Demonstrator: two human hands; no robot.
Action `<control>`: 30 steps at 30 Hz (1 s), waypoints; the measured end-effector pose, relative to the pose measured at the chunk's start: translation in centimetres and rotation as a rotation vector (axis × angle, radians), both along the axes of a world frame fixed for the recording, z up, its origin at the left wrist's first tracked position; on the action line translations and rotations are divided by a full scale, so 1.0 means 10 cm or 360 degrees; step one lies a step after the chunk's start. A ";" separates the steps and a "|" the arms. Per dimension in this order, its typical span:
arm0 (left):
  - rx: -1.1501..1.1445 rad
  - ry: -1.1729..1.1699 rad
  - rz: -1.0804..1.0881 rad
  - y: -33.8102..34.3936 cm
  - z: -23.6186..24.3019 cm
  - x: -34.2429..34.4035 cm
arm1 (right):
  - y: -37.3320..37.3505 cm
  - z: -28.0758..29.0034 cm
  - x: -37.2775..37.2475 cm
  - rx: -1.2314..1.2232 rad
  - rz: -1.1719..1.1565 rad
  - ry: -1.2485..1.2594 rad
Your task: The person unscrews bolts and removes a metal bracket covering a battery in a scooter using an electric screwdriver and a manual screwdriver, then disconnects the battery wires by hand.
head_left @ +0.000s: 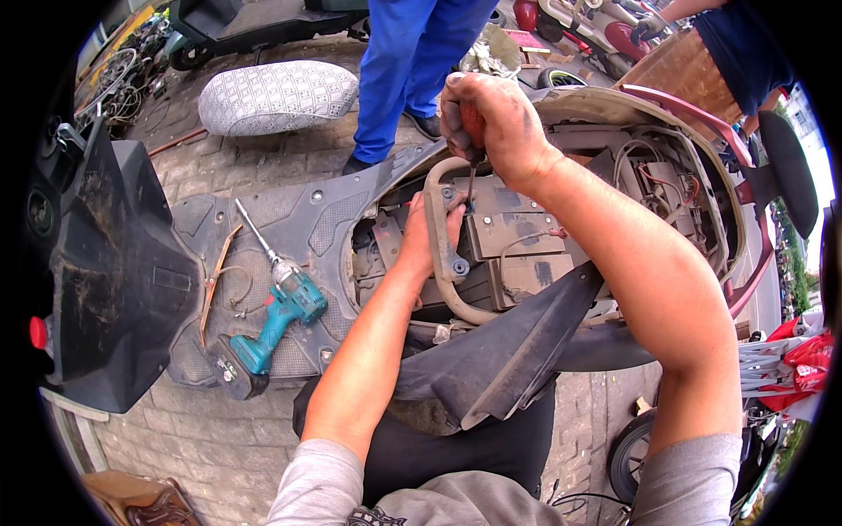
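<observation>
My right hand (500,123) is closed around the red handle of a screwdriver (474,130), its shaft pointing down at the edge of a battery. My left hand (423,237) reaches under a bent metal tube frame (441,259); its fingers come together near the screwdriver's tip, and what they pinch is too small to make out. Several dusty batteries (509,235) sit in the open body of a scooter, with a red-ended cable (559,232) across them. On the footboard (189,215) lies a teal cordless impact wrench (296,300) with a long socket.
A loose black panel (500,351) hangs over the scooter's near side. The patterned seat (276,96) rests on the paving beyond. One person in blue trousers (390,70) stands at the far side; another person's arm (688,10) shows at upper right. A wheel (631,456) is at lower right.
</observation>
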State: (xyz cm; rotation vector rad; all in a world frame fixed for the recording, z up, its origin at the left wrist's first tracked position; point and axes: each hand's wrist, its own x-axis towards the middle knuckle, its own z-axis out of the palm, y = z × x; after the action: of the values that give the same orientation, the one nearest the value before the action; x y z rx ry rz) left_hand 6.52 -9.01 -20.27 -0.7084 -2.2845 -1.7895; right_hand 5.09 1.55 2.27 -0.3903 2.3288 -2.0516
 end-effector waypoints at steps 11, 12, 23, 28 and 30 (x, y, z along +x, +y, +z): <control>-0.0051 -0.0020 -0.0020 -0.03 -0.01 -0.02 | -0.01 -0.02 -0.01 -0.0129 -0.0144 -0.0023; -0.0043 -0.0031 -0.0015 -0.03 0.00 0.00 | -0.02 -0.01 0.01 -0.0071 -0.0250 -0.0014; -0.0081 0.0220 0.0109 -0.01 -0.01 0.03 | 0.19 0.12 0.16 -0.0399 -0.0490 -0.0301; -0.0195 0.0211 0.0062 0.00 -0.04 0.02 | 0.57 0.07 0.13 -0.0419 0.0069 -0.0314; -0.0191 0.0194 0.0093 -0.02 -0.07 0.02 | 0.49 0.07 0.12 -0.0474 -0.0046 -0.0291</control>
State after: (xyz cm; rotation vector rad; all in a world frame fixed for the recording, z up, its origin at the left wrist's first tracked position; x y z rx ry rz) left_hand 6.73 -9.20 -21.00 -0.7399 -2.3213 -1.5505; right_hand 6.29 6.43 2.93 -0.1633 1.9441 -2.3422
